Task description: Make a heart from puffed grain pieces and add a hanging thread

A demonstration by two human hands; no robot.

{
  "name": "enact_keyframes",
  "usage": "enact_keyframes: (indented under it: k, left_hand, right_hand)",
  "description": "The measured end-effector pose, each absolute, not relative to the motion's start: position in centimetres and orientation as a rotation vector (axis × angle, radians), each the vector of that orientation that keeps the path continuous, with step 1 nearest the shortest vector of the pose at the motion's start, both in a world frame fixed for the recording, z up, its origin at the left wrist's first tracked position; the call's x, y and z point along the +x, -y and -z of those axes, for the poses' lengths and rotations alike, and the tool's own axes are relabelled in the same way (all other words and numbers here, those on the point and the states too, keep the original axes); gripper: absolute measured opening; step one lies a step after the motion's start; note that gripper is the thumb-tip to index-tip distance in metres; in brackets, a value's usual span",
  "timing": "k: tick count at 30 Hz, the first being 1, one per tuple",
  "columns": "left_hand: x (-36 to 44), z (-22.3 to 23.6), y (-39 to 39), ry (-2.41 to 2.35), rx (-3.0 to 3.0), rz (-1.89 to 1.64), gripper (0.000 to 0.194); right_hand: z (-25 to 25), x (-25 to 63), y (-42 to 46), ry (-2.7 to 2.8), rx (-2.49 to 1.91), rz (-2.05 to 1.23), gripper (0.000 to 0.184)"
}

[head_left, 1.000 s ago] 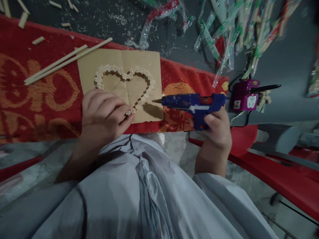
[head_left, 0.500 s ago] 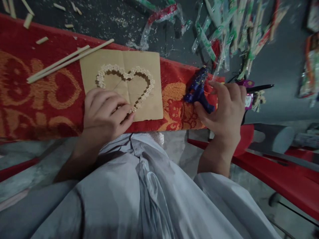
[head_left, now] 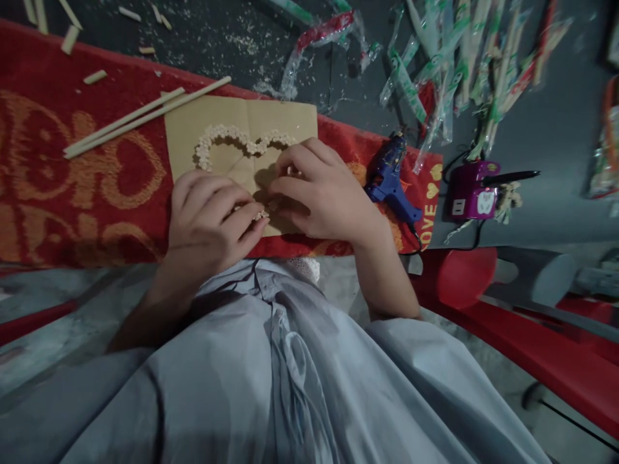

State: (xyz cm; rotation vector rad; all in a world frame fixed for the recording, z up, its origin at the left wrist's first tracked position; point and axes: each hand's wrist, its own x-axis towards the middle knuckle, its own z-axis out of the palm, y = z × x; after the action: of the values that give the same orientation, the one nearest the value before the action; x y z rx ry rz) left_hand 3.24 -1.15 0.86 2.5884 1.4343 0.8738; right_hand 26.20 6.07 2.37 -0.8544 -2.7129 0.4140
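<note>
A heart outline made of small pale pieces (head_left: 225, 132) lies on a creased sheet of brown card (head_left: 181, 129). My left hand (head_left: 207, 216) is closed at its lower tip, with thumb and fingertips pinching the pieces there. Over the heart's right side is my right hand (head_left: 319, 193), its curled fingers around that edge. Some pale pieces show between those fingers, but the rest of that side is hidden. To the right of this hand, a blue hot glue gun (head_left: 389, 183) rests on the red cloth, held by neither hand.
Two thin wooden sticks (head_left: 145, 119) cross the card's upper left corner on the patterned red towel (head_left: 116, 238). Short stick pieces (head_left: 95, 77) lie at upper left. Plastic wrappers (head_left: 411, 84) spread over the dark table at upper right, near a purple box (head_left: 474, 190) with a black pen.
My right hand has put the glue gun down on the towel, let go of it and moved left onto the heart. My left hand has kept its hold at the lower tip.
</note>
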Motion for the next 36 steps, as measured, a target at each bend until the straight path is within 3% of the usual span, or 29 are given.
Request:
enact_keyframes:
  k: [4, 11, 21, 36]
  left_hand:
    - [3.3, -1.2, 1.2, -1.471, 2.583, -0.775, 0.006]
    - [3.0, -0.8, 1.1, -1.440, 2.475, -0.768, 0.015]
    - [2.7, -0.6, 1.3, -1.364, 2.643, -0.849, 0.027]
    - [2.5, -0.2, 1.3, -1.363, 2.665, -0.875, 0.026]
  right_hand:
    - [-2.8, 26.1, -6.4, 2.739, -0.848, -0.520, 0.024]
    - [-3.4, 25.6, -6.7, 2.801, -0.831, -0.522, 0.041]
    - [-5.0, 25.1, -7.0, 2.625, -1.102, -1.063, 0.022]
    - [-4.3, 25.3, -7.5, 2.617, -1.036, -1.063, 0.029]
